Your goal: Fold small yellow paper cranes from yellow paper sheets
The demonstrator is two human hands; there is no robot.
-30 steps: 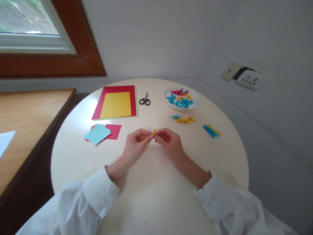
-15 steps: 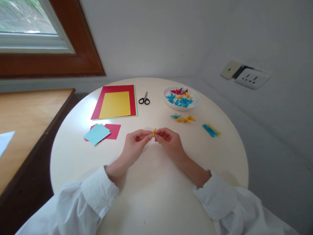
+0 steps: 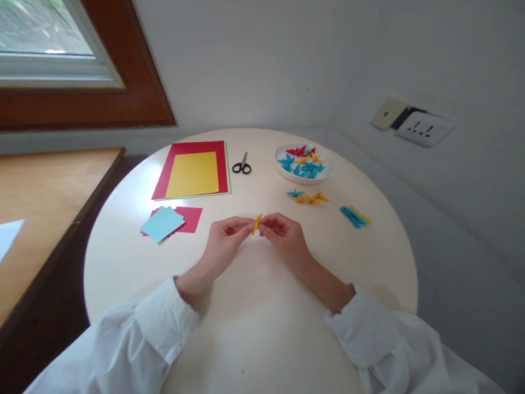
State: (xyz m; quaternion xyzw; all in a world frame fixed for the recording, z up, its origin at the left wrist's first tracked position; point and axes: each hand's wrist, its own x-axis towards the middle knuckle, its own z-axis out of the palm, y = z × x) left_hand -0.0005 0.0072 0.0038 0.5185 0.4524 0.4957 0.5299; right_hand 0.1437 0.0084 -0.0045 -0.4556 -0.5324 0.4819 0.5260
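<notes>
Between my two hands, over the middle of the round table, is a small folded yellow paper piece [image 3: 256, 224]. My left hand [image 3: 226, 238] pinches its left side between thumb and fingers. On the other side, my right hand [image 3: 286, 236] grips it with thumb and forefinger. Fingertips hide part of its folds, so its exact shape is unclear. Beyond my right hand lie a blue paper crane [image 3: 295, 193] and some yellow paper cranes [image 3: 316, 197]. A white dish [image 3: 283, 176] behind them holds several blue, red and yellow cranes.
Scissors [image 3: 243, 165] with black handles lie at the back, beside large red and yellow sheets [image 3: 192, 175]. Light blue paper squares [image 3: 162, 223] rest on red ones at left. Folded blue and yellow strips [image 3: 353, 217] lie at right. The white table [image 3: 262, 328] meets the wall.
The yellow piece has turned slightly between my fingertips and more of it shows. Both hands stay in nearly the same place, still pinching.
</notes>
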